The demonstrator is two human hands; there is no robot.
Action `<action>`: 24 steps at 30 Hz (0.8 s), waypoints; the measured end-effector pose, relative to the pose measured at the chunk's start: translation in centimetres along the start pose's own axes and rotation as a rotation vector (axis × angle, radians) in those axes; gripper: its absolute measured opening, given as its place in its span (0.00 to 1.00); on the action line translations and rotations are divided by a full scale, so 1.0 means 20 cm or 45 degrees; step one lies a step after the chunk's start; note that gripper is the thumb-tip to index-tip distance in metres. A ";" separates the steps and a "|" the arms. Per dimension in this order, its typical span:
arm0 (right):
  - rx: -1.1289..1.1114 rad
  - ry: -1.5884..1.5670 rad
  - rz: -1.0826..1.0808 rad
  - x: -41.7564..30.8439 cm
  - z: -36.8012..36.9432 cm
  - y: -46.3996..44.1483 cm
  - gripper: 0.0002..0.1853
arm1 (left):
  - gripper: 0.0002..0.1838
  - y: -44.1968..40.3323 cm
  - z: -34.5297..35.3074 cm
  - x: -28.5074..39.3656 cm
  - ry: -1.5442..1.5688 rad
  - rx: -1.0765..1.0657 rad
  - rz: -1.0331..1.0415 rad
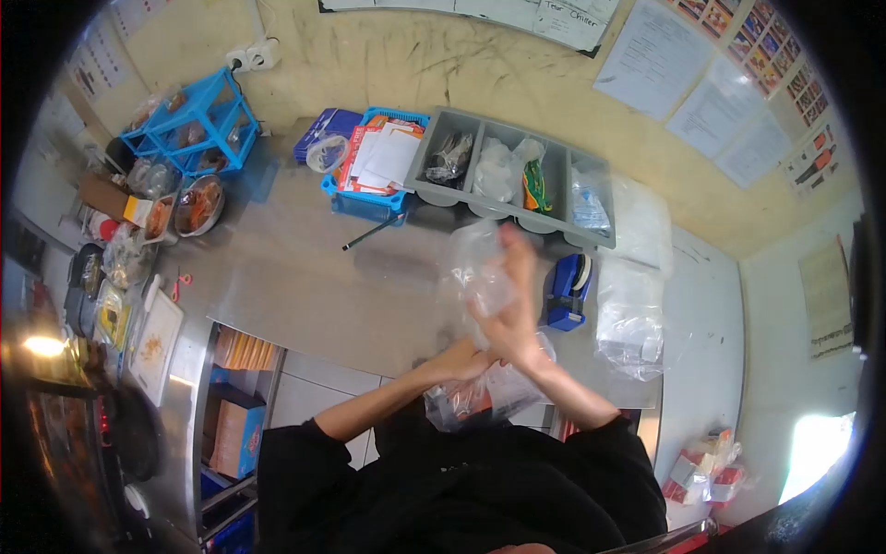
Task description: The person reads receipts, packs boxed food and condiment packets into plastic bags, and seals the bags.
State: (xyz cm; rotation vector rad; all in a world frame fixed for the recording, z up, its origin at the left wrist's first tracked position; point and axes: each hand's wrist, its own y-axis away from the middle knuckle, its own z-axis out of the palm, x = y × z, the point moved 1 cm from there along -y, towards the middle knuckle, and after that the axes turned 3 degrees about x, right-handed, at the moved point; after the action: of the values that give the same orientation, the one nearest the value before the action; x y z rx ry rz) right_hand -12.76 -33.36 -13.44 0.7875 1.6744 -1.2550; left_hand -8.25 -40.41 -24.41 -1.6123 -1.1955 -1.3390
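Note:
My right hand (pixel 512 314) is raised over the steel table, its fingers closed around a clear plastic bag (pixel 471 268), blurred by motion. Just below it my left hand (pixel 469 360) pinches the top of a filled clear plastic bag (pixel 484 397) close to my body. Something reddish-orange shows through this lower bag, but I cannot make out what it is. The hands nearly touch, and whether the upper plastic belongs to the lower bag I cannot tell. A blue tape dispenser (pixel 568 291) stands to the right of my right hand.
A grey divided bin (pixel 512 208) with bagged items lines the back of the steel table (pixel 295 277). Left of it sit a blue basket (pixel 369 208) of papers and a pen (pixel 373 232). Stacked clear bags (pixel 630 314) lie right. A cutting board (pixel 157 346) and scissors (pixel 182 284) are far left.

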 end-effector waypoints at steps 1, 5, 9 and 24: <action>-0.030 0.154 -0.192 -0.11 -0.06 -0.04 0.19 | 0.20 0.01 -0.04 0.17 0.011 -0.072 -0.198; -0.774 0.649 -0.862 -0.36 -0.20 -0.07 0.21 | 0.14 0.12 -0.07 0.56 0.717 -0.075 -0.605; -1.500 1.207 -0.615 -0.47 -0.29 -0.05 0.33 | 0.15 0.14 -0.04 0.48 0.238 -0.088 0.079; -1.106 1.212 -0.057 0.29 -0.18 0.13 0.21 | 0.26 0.31 0.30 0.47 -0.503 0.631 -0.715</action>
State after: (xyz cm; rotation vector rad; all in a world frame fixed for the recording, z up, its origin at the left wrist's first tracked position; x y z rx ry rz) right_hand -13.85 -29.14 -19.36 0.8130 2.6822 0.0020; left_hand -0.13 -34.92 -16.29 -1.2464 -2.1430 -0.9249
